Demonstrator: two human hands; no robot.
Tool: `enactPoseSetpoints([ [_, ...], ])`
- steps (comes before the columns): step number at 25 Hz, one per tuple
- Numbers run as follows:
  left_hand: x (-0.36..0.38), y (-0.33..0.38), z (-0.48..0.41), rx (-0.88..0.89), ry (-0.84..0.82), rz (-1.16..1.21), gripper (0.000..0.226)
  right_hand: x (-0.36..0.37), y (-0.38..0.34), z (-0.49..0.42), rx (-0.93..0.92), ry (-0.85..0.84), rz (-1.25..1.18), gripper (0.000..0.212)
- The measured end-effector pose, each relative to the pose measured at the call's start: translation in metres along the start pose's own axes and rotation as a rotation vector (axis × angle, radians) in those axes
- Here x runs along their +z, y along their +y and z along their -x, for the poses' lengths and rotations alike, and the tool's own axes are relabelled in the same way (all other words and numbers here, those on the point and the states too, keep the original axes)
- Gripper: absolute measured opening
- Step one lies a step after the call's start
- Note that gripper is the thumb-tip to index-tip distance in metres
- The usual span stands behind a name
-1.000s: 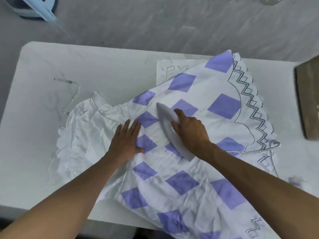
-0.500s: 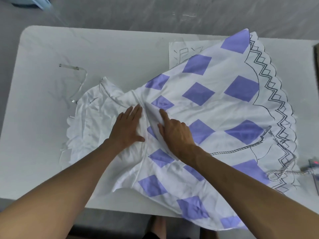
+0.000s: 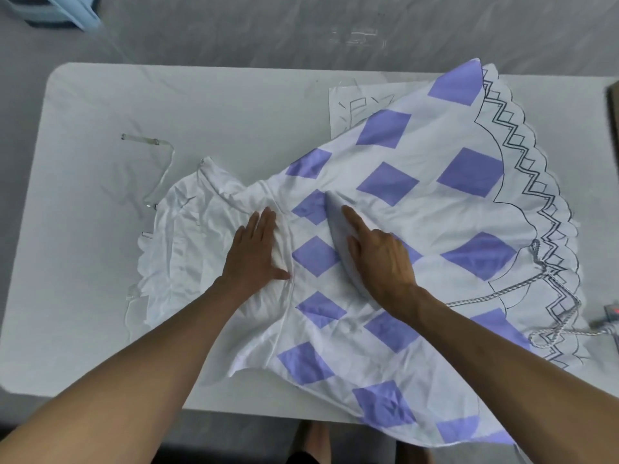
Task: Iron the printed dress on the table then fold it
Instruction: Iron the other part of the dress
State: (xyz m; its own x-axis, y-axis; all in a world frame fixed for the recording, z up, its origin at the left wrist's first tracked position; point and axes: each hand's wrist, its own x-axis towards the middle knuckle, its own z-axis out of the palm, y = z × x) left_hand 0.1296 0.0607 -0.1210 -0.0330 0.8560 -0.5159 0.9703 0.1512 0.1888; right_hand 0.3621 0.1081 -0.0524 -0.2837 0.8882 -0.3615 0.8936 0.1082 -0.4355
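A white dress (image 3: 435, 229) printed with purple diamonds and a black zigzag hem lies spread over the white table (image 3: 100, 329), its plain bodice at the left and its skirt fanned to the right. My left hand (image 3: 256, 254) presses flat on the waist seam, fingers straight. My right hand (image 3: 378, 259) grips a pale grey iron (image 3: 335, 214) standing on the skirt just right of the seam, index finger stretched along its top and tip pointing away from me. Most of the iron is hidden under that hand.
The iron's braided cord (image 3: 495, 298) runs right across the skirt to a plug unit with a red light (image 3: 611, 313) at the table's right edge. Clear straps (image 3: 160, 169) lie left of the bodice. A printed sheet (image 3: 351, 108) shows beyond the skirt. A brown object (image 3: 614, 105) sits far right.
My right hand slid the iron left toward the waist seam, then slightly back right and away over the skirt. The left hand stayed pressed on the waist.
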Motion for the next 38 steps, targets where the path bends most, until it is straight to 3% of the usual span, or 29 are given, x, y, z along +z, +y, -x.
enactPoseSetpoints([
  [6, 0.002, -0.015, 0.003, -0.031, -0.003, -0.092, 0.131, 0.038, -0.059, -0.011, -0.085, -0.057, -0.071, 0.050],
  [11, 0.000, -0.009, -0.003, -0.066, -0.070, -0.151, 0.129, 0.037, -0.050, -0.012, -0.072, 0.033, 0.038, 0.050],
  [17, -0.002, -0.005, -0.004, -0.091, -0.085, -0.192, 0.133, 0.009, -0.004, -0.018, 0.156, 0.075, -0.039, 0.052],
  [26, 0.001, -0.008, -0.006, -0.067, -0.067, -0.187, 0.133, 0.044, -0.071, -0.017, -0.030, -0.008, -0.129, 0.048],
  [32, 0.000, -0.007, -0.006, -0.085, -0.074, -0.209, 0.135, 0.024, -0.042, -0.014, -0.039, 0.118, 0.025, 0.049],
  [38, -0.003, -0.003, -0.007, -0.115, -0.087, -0.218, 0.138, -0.001, 0.004, -0.022, 0.122, 0.081, 0.058, 0.050],
])
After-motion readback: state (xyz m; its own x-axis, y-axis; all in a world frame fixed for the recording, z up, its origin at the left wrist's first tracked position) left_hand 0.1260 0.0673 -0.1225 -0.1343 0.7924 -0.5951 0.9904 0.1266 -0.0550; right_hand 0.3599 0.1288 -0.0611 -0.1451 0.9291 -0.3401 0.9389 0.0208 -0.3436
